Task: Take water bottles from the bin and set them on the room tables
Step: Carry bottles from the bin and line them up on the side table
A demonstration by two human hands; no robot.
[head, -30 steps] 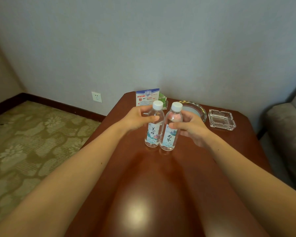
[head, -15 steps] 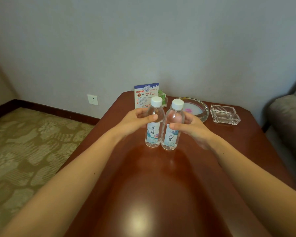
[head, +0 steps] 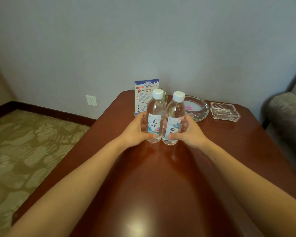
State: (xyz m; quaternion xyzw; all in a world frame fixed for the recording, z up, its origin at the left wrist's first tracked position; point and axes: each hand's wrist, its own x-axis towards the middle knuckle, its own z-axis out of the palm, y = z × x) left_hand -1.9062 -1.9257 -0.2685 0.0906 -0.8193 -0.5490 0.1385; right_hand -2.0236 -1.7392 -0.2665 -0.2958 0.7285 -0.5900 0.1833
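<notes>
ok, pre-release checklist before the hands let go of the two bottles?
1. Left bottle upright, base on the table: ok.
2. Right bottle upright, base on the table: ok.
3. Both white caps on: ok.
4. Labels facing the camera: ok.
5. Left hand and right hand each wrapped low around its own bottle, free to open outward: ok.
6. Clearance behind to the sign card, glass dish and ashtray: bottles stand in front; exact gap cannot tell.
</notes>
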